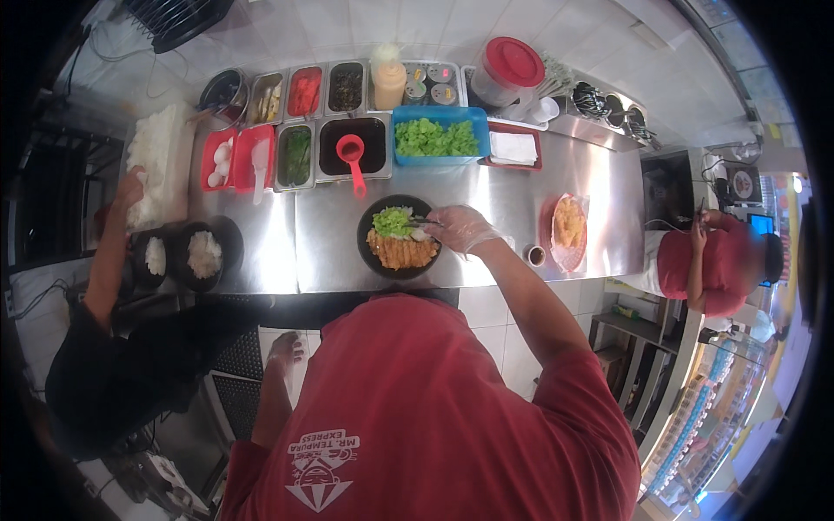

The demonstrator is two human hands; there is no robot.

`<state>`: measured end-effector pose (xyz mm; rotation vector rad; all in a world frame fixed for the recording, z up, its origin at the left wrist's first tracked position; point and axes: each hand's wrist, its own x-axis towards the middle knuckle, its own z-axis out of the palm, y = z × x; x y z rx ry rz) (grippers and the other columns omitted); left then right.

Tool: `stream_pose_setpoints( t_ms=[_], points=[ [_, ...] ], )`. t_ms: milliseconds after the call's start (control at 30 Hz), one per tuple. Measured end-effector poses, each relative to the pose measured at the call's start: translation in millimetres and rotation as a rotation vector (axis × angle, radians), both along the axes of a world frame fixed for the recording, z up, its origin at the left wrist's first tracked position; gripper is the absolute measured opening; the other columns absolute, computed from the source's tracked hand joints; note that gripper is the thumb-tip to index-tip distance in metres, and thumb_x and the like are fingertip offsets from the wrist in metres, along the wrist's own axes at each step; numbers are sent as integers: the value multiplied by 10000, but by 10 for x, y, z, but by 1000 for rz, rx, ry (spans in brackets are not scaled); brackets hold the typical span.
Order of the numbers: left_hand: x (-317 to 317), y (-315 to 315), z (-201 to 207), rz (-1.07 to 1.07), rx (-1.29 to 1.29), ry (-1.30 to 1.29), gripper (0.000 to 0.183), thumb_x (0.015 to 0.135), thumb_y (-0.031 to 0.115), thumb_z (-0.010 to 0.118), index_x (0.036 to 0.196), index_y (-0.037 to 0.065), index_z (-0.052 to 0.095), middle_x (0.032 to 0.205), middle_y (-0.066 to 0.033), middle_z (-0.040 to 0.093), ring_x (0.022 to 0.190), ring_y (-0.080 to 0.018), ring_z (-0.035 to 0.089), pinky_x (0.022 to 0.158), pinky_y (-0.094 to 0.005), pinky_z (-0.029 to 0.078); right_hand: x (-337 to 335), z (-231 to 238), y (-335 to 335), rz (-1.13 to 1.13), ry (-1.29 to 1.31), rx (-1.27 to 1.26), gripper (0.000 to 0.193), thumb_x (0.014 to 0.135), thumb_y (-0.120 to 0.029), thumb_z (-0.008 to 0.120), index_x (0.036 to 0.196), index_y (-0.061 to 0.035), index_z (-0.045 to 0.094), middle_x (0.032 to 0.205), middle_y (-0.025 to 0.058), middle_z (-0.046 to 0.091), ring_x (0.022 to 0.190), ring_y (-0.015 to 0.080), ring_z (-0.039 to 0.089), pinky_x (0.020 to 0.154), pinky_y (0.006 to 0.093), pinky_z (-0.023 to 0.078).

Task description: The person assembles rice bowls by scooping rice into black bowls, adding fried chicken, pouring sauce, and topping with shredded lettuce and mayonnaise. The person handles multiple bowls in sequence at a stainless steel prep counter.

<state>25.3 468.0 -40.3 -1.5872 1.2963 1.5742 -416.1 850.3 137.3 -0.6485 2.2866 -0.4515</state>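
A black bowl (366,217) near the middle of the steel counter holds a sliced, breaded fried cutlet (402,253) at its near side and chopped green lettuce (393,220) at its far side. Over the bowl's right edge, my right hand (459,228), in a clear plastic glove, pinches a thin dark utensil whose tip reaches the lettuce. Its exact kind is too small to tell. My left hand (285,347) hangs below the counter's front edge, fingers apart, with nothing in it. A small cup of brown sauce (535,255) stands to the right of the bowl.
Along the back stand a blue tub of lettuce (439,154), a dark sauce pan with a red ladle (351,149) and several topping trays. Fried food fills a red basket (552,227) at right. At left, a co-worker's hand (130,187) touches a white box beside bowls of rice (205,254).
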Motion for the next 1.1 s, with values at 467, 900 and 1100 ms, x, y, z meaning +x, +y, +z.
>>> stream_pose_setpoints(
  t_ms=[467,900,1100],
  points=[
    [7,29,-75,-37,6,-19,446,1005,369,592,1399,159,584,1111,-62,644,903,-251,640,775,-411,514,-14,501,49,102,110,217,417,1002,-462,569,1083,-88,733,999,184,733,1010,379,693,915,488,524],
    [-204,-53,94,-44,-19,25,466,1006,352,603,1416,132,577,1209,-111,640,967,-285,648,818,-437,536,-81,666,13,-9,1,227,508,1009,-509,562,1002,-49,778,985,206,748,979,400,705,900,476,526],
    [-192,-104,65,-70,14,27,478,1017,358,601,1435,131,563,1218,-107,639,993,-298,651,838,-441,540,-169,711,107,-82,-54,269,548,1004,-541,576,1029,-30,771,1038,231,740,1019,409,699,909,480,525]
  ],
)
